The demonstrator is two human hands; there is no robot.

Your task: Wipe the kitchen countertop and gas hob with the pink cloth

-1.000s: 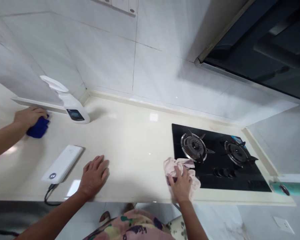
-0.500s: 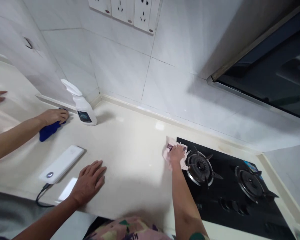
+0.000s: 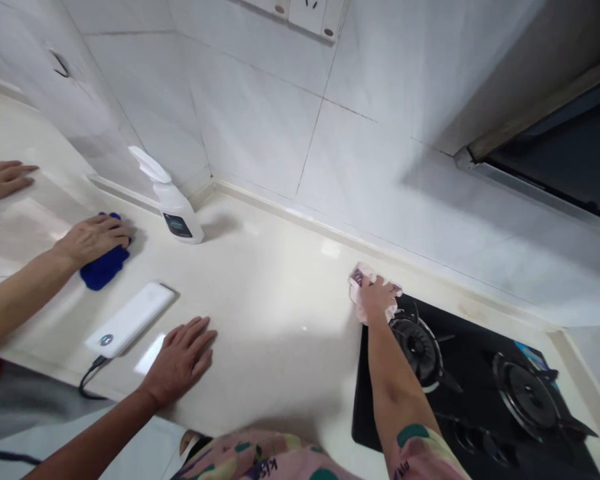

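Observation:
My right hand (image 3: 377, 298) presses a crumpled pink cloth (image 3: 360, 279) onto the cream countertop (image 3: 275, 300), at the far left corner of the black gas hob (image 3: 473, 387). Its fingers are curled over the cloth. My left hand (image 3: 180, 360) lies flat on the countertop near the front edge, fingers spread, holding nothing. Just to its left lies a white power bank (image 3: 130, 319) with a black cable.
Another person's hand (image 3: 93, 238) at the left rests on a blue cloth (image 3: 103, 267); their other hand (image 3: 5, 179) lies flat further left. A white spray bottle (image 3: 173, 203) stands by the tiled wall corner. Wall sockets (image 3: 305, 13) sit above. Two burners (image 3: 420, 347) top the hob.
My right hand slid the pink cloth away from the front edge, up along the hob's left side to its far corner. The other person's blue cloth shifted slightly. My left hand stayed put.

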